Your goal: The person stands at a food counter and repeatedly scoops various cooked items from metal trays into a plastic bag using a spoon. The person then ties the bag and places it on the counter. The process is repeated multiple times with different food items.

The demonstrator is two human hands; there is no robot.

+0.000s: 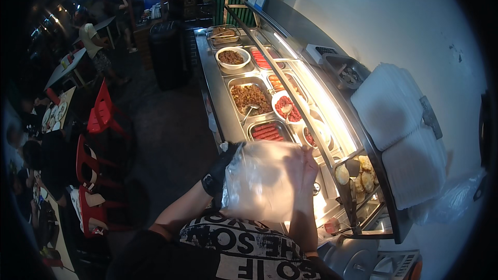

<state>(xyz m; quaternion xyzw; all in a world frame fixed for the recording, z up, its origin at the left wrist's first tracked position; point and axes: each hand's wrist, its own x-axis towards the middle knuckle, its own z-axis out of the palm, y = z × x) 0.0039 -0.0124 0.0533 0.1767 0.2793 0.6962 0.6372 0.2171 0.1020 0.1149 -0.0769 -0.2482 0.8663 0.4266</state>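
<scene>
The black-gloved left hand (220, 168) and the bare right hand (307, 168) close on the upper corners of a clear, thin plastic bag (264, 184), holding it spread between them in front of the torso, at the near end of a steel food counter (213, 80).

Just beyond the bag, a rectangular steel tray (251, 134) holds dark red sausages (267, 132). Farther and to its left, a deep steel tray (246, 78) holds brown chopped food (248, 97) with a spoon (251, 108) in it; to its right, a round white bowl (275, 102) holds red diced food (292, 111), also with a spoon. At the far left, another white bowl (232, 67) contains brown food.

A slanting metal bar (280, 75) crosses in front of the right-hand containers, and the bag hides part of the near counter. At the near right, pale yellow fried pieces (367, 180) lie behind glass. Stacked white foam boxes (391, 106) stand at the right; red plastic chairs (104, 111) stand well apart, left.
</scene>
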